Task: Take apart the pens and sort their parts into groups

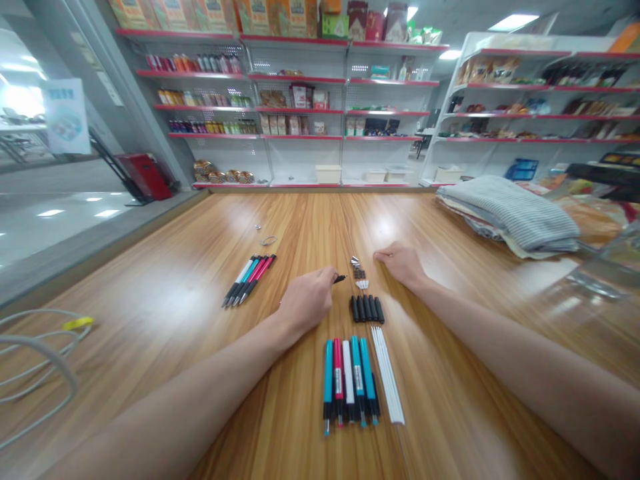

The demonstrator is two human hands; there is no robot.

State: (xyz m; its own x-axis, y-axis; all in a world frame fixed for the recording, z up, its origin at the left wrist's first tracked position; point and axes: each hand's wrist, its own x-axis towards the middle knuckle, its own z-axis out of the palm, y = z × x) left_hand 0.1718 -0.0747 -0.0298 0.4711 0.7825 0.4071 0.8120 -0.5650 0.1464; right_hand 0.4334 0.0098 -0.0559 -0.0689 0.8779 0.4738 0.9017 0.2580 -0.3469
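My left hand (306, 298) is closed in a pinch on a small black pen part (341, 278), held just above the wooden table (175, 313). My right hand (401, 262) rests on the table as a loose fist; whether anything is in it is hidden. Between the hands lie small pen parts (358, 271) and a row of black pen grips (367, 309). Nearer me lie several pen barrels (349, 380) in teal, red and white, with white refills (387, 373) beside them. To the left lies a bundle of assembled pens (249, 280).
Folded striped cloth (510, 215) lies at the right of the table. A small ring (269, 241) lies farther back. Grey cable with a yellow tag (75, 324) loops at the left edge. Store shelves (300, 100) with goods stand behind.
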